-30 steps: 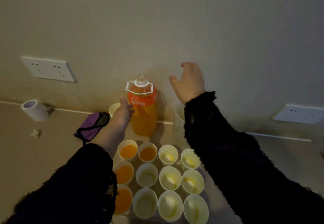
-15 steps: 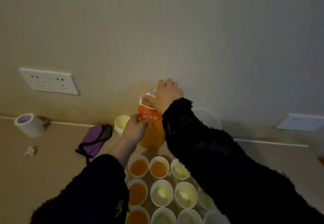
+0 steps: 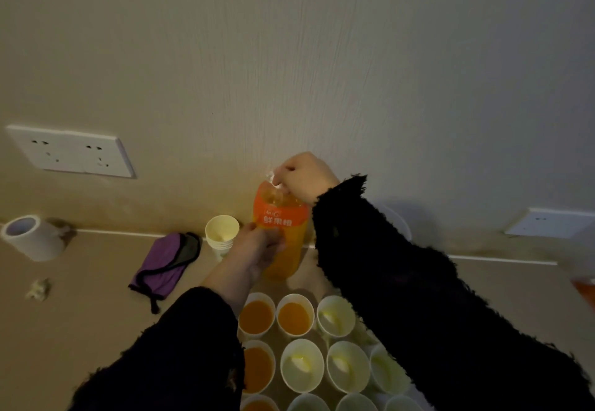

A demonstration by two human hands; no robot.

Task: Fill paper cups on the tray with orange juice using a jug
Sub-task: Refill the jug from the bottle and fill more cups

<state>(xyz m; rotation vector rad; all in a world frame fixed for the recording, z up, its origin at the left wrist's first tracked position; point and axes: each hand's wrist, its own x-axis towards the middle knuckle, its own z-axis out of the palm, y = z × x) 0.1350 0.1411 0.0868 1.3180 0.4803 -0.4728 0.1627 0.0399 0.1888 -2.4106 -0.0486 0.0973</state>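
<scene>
Right hand: fingers curled over top of juice bottle, pinching neck.
Left hand: fingers wrapped round bottle body, under orange label.
Bottle upright between both hands, wall close behind.
Open counter left of left sleeve.
Cup stack just left of left hand, near bottle.
Purple pouch further left; tape roll well apart.
Cups packed rim to rim under both wrists; cups beside left sleeve hold juice.
White bowl behind right sleeve, partly hidden.

Right hand now grips the juice bottle top.
</scene>
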